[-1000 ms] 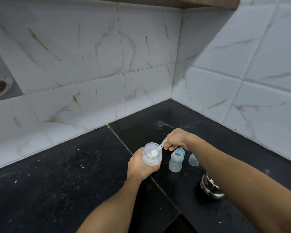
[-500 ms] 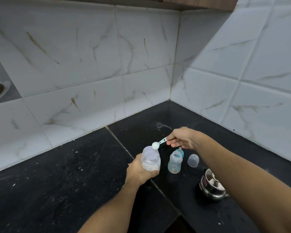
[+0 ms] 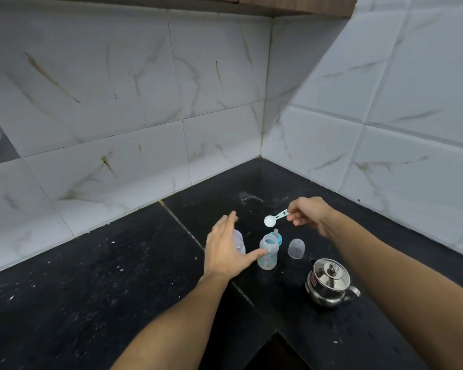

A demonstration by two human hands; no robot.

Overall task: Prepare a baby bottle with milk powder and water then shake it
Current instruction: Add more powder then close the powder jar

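One clear open bottle [image 3: 267, 252] stands by the left hand's [image 3: 226, 249] spread, empty fingers [image 3: 254, 256]; right fingers [image 3: 296, 216] pinch one powder-filled scoop [image 3: 274, 218].

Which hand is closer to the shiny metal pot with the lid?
Probably the left hand. It hangs open, level with the steel pot but off to its left, past the baby bottle. The right hand holds the scoop farther back.

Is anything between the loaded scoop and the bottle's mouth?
Nothing visible. The scoop in the right hand hangs above the uncapped bottle. The left hand is beside the bottle, not over its mouth.
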